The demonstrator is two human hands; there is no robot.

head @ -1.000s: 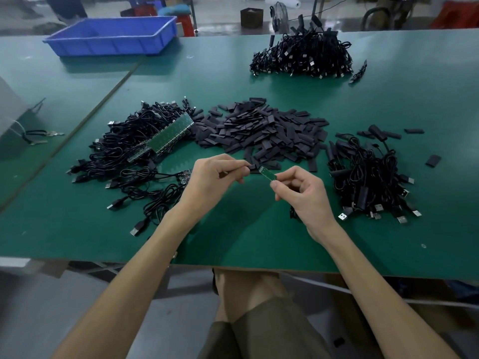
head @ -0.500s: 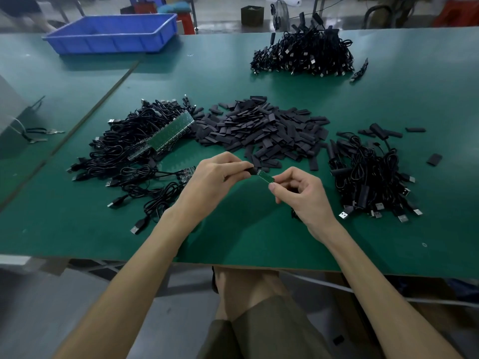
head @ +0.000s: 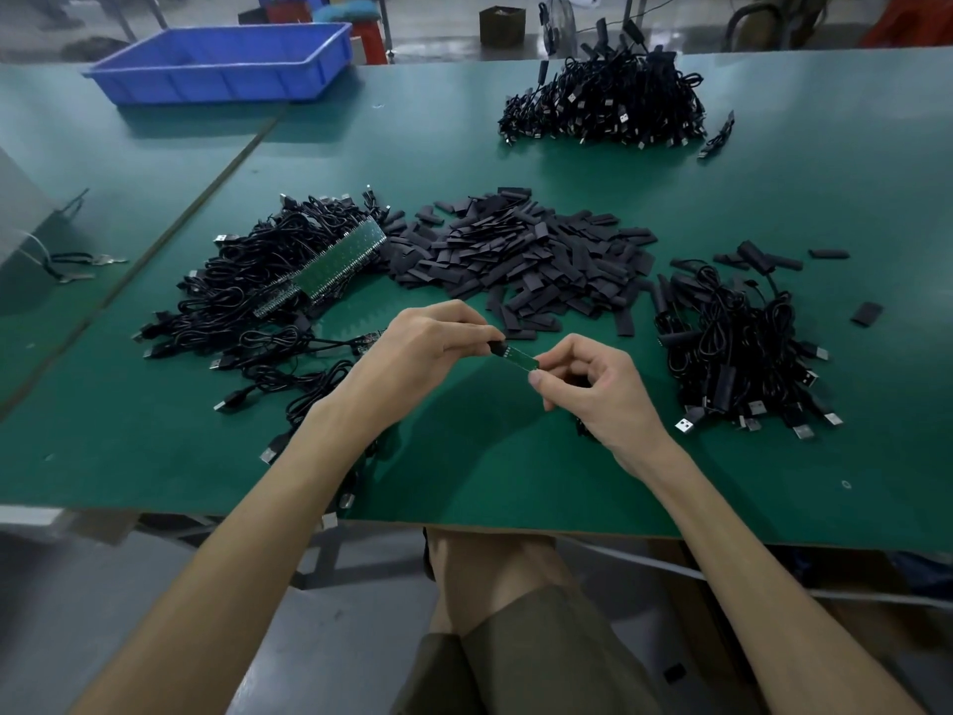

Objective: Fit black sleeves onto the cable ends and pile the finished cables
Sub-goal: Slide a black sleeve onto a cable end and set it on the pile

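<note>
Both our hands meet at the middle of the frame, above the green table (head: pixel 464 472). Our left hand (head: pixel 428 353) pinches a black sleeve (head: pixel 498 348); our right hand (head: pixel 601 392) pinches the other tip of a small green circuit board (head: pixel 522 360), whose leftward end meets the sleeve's mouth (how far inside, we cannot tell). A heap of loose sleeves (head: pixel 521 255) lies just above the hands, a tangle of unsleeved cables (head: pixel 258 286) at centre left, a pile of sleeved cables (head: pixel 737 348) at centre right, another cable pile (head: pixel 603 105) at upper right.
</note>
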